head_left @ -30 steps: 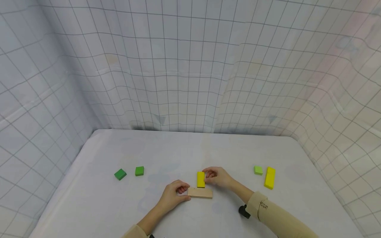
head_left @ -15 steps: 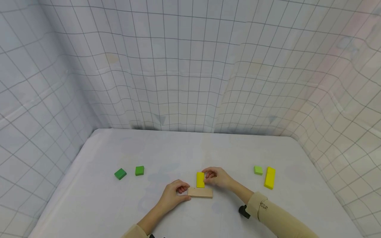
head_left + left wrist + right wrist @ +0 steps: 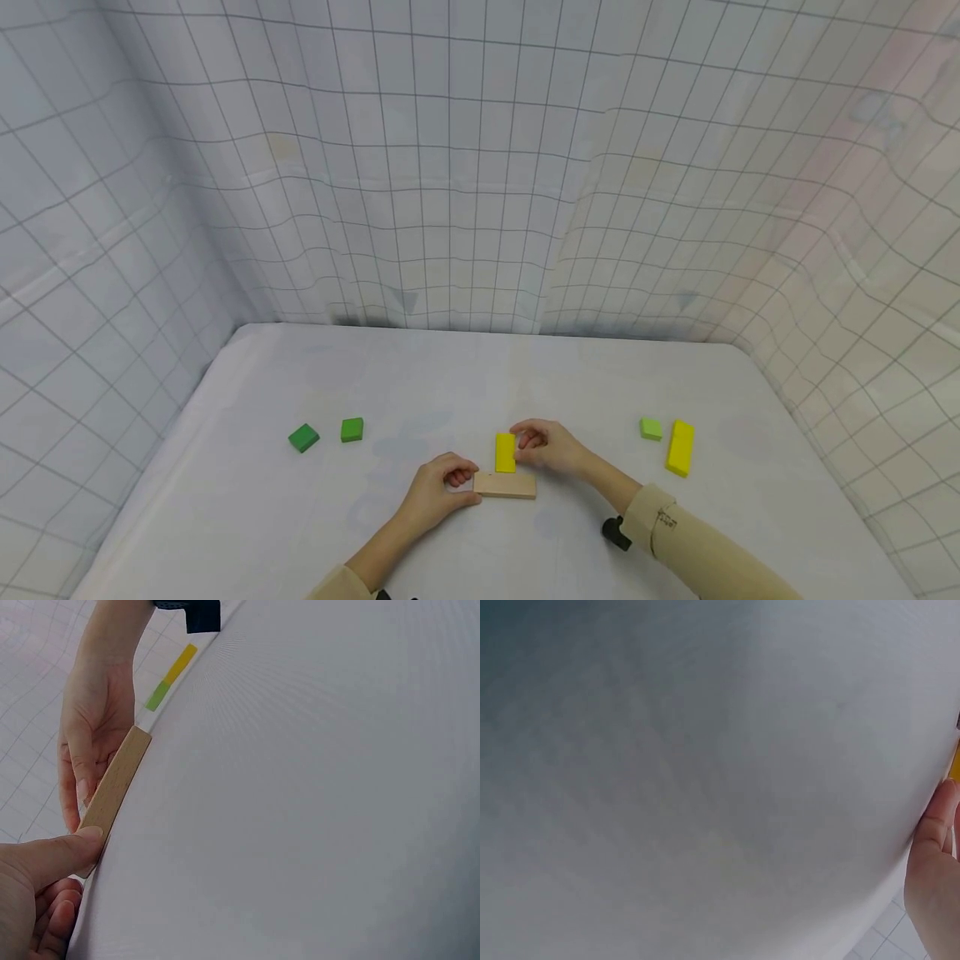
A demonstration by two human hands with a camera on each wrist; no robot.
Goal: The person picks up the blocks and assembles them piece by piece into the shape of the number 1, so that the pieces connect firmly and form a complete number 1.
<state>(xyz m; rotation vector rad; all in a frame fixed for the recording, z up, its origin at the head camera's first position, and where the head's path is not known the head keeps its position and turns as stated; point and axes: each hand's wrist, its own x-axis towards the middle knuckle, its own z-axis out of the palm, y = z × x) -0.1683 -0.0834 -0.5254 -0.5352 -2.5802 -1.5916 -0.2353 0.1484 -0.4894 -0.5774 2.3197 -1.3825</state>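
A plain wooden block (image 3: pixel 504 486) lies lengthwise on the white table, and my left hand (image 3: pixel 437 496) grips its left end. In the left wrist view the thumb presses on that wooden block (image 3: pixel 116 784). Just beyond it lies a yellow block (image 3: pixel 506 452), pointing away from me, its near end close to or against the wooden one. My right hand (image 3: pixel 551 447) holds the yellow block at its right side, thumb and forefinger along the edge and far corner. The right wrist view catches only a sliver of this yellow block (image 3: pixel 955 765) by the thumb.
Two green blocks, one darker (image 3: pixel 303 438) and one brighter (image 3: pixel 352 430), lie on the left. On the right are a light green block (image 3: pixel 650 429) and a longer yellow piece (image 3: pixel 680 448). Grid-patterned curtains (image 3: pixel 480 208) surround the white table (image 3: pixel 300 533).
The yellow block in my right hand has shifted very slightly, and its dark near edge shows less. My left hand and the wooden block look still.
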